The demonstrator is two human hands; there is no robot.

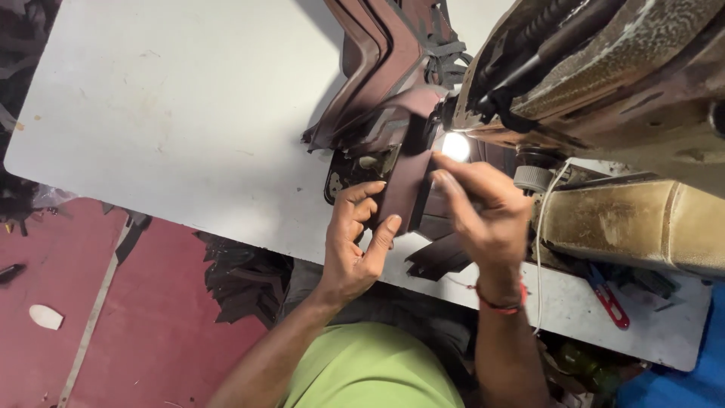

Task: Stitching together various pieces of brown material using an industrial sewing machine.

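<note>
Nearest the camera: a light green shirt at the bottom edge, both bare forearms rising from it. A red thread band circles the right wrist.

Left hand: fingers curled, thumb and fingertips pinched on the left edge of a dark brown leather strip. Right hand: fingers closed together, pressing the same strip from its right side, fingertips pointing toward the lit spot.

The leather strip lies on the front edge of the white table, running from between the two hands up toward the needle area of the sewing machine. More dark leather pieces lie just under the right hand, overlapping the table edge.

Right of the hands: a white cord hanging over the table, and red-handled thread snips on the table top.

Beyond the hands: a small bright lamp shining at the machine head; a dark metal plate beneath the strip. The machine body is worn, brownish and grimy.

Farthest: a stack of bent brown leather bands trailing off the back of the table. Left, below the table: a reddish floor strewn with dark offcuts.
</note>
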